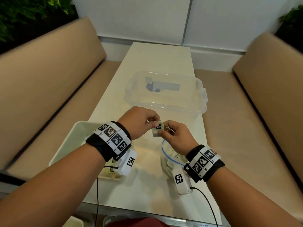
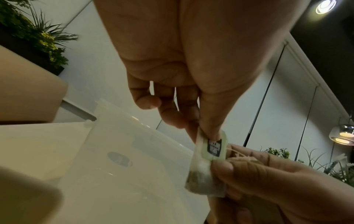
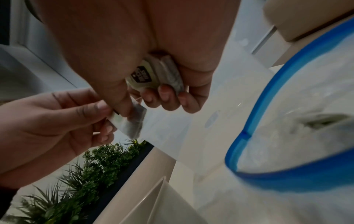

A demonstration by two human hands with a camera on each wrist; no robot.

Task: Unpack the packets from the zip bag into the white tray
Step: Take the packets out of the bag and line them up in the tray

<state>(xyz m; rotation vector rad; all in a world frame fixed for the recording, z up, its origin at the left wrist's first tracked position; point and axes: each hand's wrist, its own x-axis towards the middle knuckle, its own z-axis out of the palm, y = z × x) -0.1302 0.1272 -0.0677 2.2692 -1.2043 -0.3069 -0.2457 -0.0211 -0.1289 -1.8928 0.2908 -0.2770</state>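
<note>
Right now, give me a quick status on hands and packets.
Left hand and right hand both pinch one small tagged tea packet above the table. Right palm holds more. White tray left, blue-rimmed zip bag open. Nothing blocking.

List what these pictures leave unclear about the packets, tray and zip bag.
- White tray contents: head view, left hand and wristband cover them.
- Zip bag packet count: head view, right hand covers it; right wrist view blurred.
- Packet label text: too small, blurred.
</note>
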